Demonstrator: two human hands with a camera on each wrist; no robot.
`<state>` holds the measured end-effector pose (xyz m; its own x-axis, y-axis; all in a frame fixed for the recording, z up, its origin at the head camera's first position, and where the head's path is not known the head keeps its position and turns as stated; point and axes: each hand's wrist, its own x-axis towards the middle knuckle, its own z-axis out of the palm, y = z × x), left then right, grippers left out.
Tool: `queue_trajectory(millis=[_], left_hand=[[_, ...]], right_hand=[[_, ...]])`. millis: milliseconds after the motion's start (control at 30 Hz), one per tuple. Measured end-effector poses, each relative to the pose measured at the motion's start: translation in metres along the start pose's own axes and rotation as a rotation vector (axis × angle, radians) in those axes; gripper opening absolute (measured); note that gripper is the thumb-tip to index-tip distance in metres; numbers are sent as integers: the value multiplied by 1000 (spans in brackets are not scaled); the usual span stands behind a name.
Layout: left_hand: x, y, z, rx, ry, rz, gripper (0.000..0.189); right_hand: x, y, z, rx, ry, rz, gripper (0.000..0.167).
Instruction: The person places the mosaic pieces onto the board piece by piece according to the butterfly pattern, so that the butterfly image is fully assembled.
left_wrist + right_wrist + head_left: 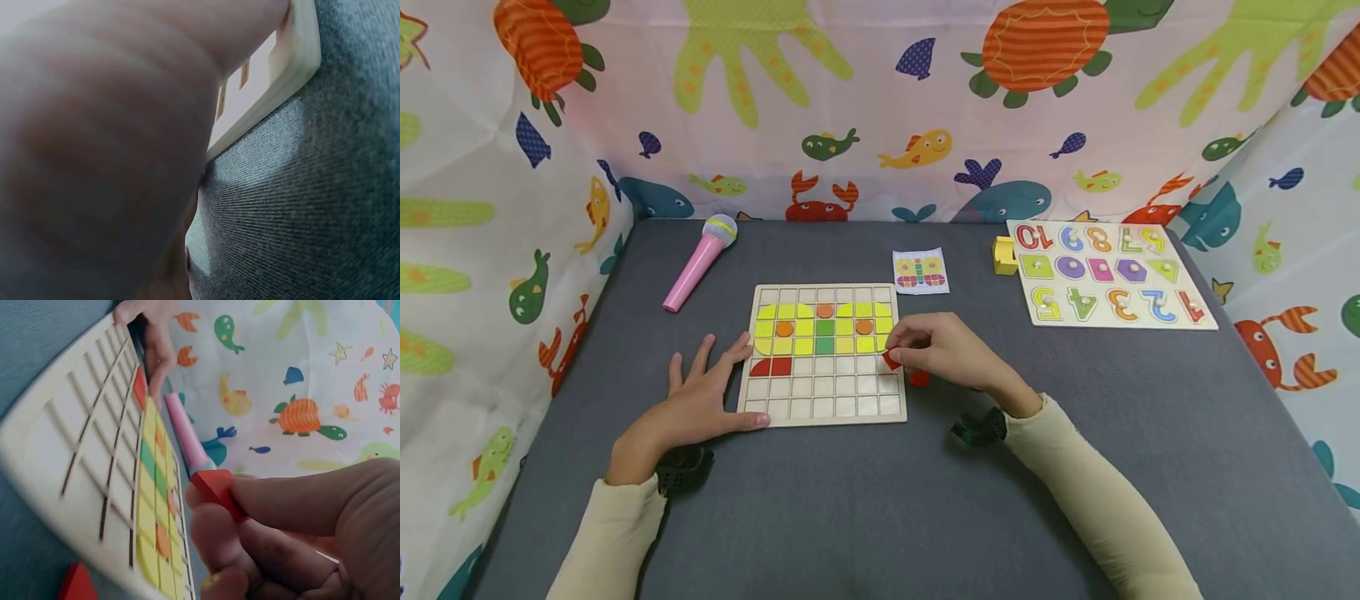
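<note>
A wooden grid board (835, 408) lies on the table, its upper rows filled with yellow, orange and green tiles. Below them at the left sit a rounded red tile (761, 367) and a square red tile (781, 367). My left hand (692, 404) spreads its fingers at the board's left side, thumb on the lower left corner and a fingertip at the upper edge. Between thumb and fingers my right hand (936, 346) pinches a red tile (219, 490) over the board's right edge. Another red tile (919, 378) lies on the table beneath that hand.
Behind the board lies a small picture card (921, 272) with a butterfly-like pattern. A pink toy microphone (700, 262) is at the back left. At the back right, a number puzzle board (1116, 275) adjoins a yellow block (1004, 256). Printed cloth surrounds the grey table (820, 517).
</note>
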<state>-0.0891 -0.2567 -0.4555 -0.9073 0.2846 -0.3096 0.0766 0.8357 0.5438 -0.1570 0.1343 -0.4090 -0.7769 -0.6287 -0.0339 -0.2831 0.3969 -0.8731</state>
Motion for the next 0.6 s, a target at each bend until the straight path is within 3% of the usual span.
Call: queue_trajectory(millis=[200, 433, 600], left_hand=[[1, -2, 0, 3, -1, 0, 125], [0, -1, -1, -2, -1, 4, 125], [0, -1, -1, 0, -9, -1, 125]], right_hand=[[22, -11, 14, 18, 17, -4, 8], [44, -19, 31, 59, -27, -94, 6], [57, -25, 42, 35, -50, -106, 6]])
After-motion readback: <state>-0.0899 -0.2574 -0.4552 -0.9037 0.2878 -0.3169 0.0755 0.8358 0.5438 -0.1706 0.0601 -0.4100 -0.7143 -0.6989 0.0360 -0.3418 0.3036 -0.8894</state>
